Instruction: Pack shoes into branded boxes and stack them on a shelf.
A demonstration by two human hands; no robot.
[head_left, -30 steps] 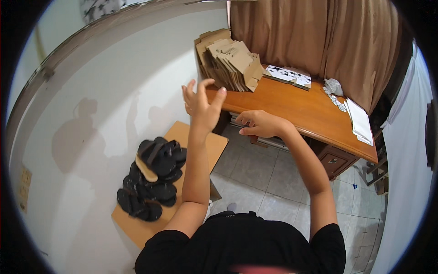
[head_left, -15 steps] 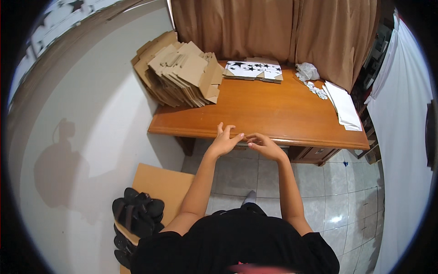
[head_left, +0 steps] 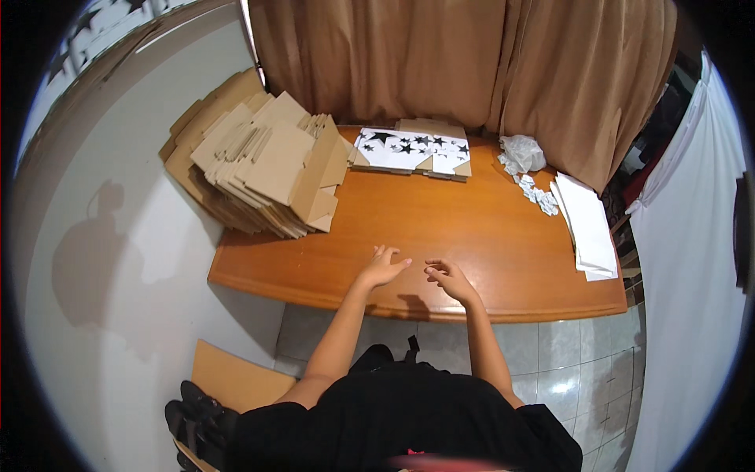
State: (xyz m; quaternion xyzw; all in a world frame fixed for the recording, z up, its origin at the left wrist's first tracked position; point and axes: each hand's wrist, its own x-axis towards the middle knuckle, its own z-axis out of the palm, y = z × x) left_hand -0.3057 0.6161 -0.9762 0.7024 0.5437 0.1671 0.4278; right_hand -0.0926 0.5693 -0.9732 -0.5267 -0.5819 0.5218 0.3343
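Above the front part of a brown wooden table (head_left: 393, 224), my left hand (head_left: 384, 269) is open, its fingers apart and holding nothing. Beside it, a small gap away, my right hand (head_left: 448, 279) is also open and empty, with fingers loosely bent. A tall leaning stack of flattened cardboard boxes (head_left: 267, 157) stands on the table's left side. Toward the back lies a small pile of white cardboard pieces with black stars (head_left: 409, 151). At the right are a stack of white paper sheets (head_left: 583, 224) and several small white packets (head_left: 536, 193).
A crumpled clear plastic bag (head_left: 522, 153) lies by the brown curtain (head_left: 393, 63). Black sandals (head_left: 197, 417) rest on a cardboard box (head_left: 236, 374) at lower left. A white wall (head_left: 181, 197) bounds the left, a white cloth (head_left: 684, 236) the right.
I have come closer to the table, so it fills more of the view. Both hands now hang over the tabletop instead of its front edge, and they have moved a little apart.
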